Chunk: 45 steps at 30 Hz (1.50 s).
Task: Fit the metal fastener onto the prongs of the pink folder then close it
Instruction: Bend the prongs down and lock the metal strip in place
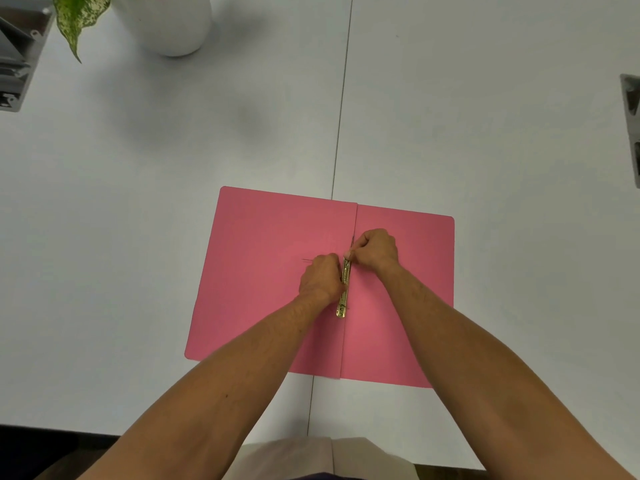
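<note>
The pink folder (263, 271) lies open and flat on the white table, its spine crease running away from me down the middle. A gold metal fastener bar (344, 296) lies along that crease. My left hand (320, 277) presses on the bar from the left with curled fingers that cover its middle. My right hand (375, 247) pinches the bar's far end, where a thin prong sticks up. Another thin prong shows flat on the folder just left of my left hand. The bar's near end is uncovered.
A white pot (169, 24) with a speckled green leaf (74, 20) stands at the far left. Grey fixtures sit at the left edge (15, 57) and right edge (630, 126). A seam (341, 98) divides the table top. The table's near edge runs just above my lap.
</note>
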{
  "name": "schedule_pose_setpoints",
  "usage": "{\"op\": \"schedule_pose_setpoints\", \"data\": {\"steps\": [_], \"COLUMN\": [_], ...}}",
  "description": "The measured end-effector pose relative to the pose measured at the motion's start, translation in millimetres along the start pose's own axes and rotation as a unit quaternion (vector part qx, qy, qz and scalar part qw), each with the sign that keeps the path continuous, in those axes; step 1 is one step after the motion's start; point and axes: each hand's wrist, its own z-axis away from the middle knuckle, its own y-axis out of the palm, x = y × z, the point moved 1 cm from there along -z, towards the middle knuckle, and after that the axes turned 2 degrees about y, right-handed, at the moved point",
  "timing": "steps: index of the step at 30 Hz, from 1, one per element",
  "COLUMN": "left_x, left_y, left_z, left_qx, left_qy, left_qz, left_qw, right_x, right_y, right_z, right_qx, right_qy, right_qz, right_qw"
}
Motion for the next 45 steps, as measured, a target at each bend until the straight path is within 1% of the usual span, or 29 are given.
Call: {"op": "schedule_pose_setpoints", "data": {"steps": [3, 9, 14, 17, 21, 25, 28, 31, 34, 38, 40, 42, 45], "left_x": [1.5, 0.2, 1.7, 0.9, 0.5, 2.2, 3.0, 1.7, 1.7, 0.6, 0.7, 1.4, 1.5], "left_y": [-0.9, -0.2, 2.0, 1.7, 1.9, 2.0, 1.4, -0.3, -1.7, -1.1, -1.1, -1.5, -1.4], "left_z": [-1.0, -1.1, 0.6, 1.0, 1.6, 1.3, 0.2, 1.2, 2.7, 4.8, 5.8, 5.8, 6.3], "left_qx": [-0.001, 0.0, -0.005, -0.01, -0.011, -0.012, -0.012, -0.007, -0.007, -0.014, -0.012, -0.011, -0.01], "left_qy": [-0.002, -0.003, -0.002, 0.0, 0.0, 0.004, 0.003, 0.001, -0.002, 0.001, 0.001, -0.003, -0.005], "left_qz": [0.001, 0.008, 0.008, 0.011, 0.014, 0.02, 0.023, 0.025, 0.025, 0.029, 0.03, 0.032, 0.035], "left_qw": [1.0, 1.0, 1.0, 1.0, 1.0, 1.0, 1.0, 1.0, 1.0, 0.999, 0.999, 0.999, 0.999], "right_x": [1.9, -20.6, -32.3, -36.6, -38.9, -46.6, -56.3, -65.5, -69.6, -71.4, -73.1, -74.9, -78.2], "right_y": [3.9, 16.9, 21.8, 21.9, 22.7, 21.8, 24.9, 26.5, 30.4, 32.6, 33.7, 33.3, 30.0], "right_z": [-0.3, 13.6, 22.6, 23.9, 26.8, 37.2, 49.3, 60.4, 69.3, 77.0, 79.4, 80.5, 81.3], "right_qx": [-0.006, -0.059, -0.065, -0.067, -0.075, -0.074, -0.077, -0.053, 0.014, 0.069, 0.08, 0.074, 0.063], "right_qy": [-0.009, -0.104, -0.183, -0.204, -0.196, -0.159, -0.148, -0.103, -0.069, -0.056, -0.062, -0.085, -0.102], "right_qz": [0.011, -0.022, 0.013, 0.025, 0.001, -0.083, -0.093, -0.115, -0.099, -0.077, -0.044, -0.012, 0.003], "right_qw": [1.0, 0.993, 0.981, 0.976, 0.978, 0.981, 0.982, 0.987, 0.993, 0.993, 0.994, 0.994, 0.993]}}
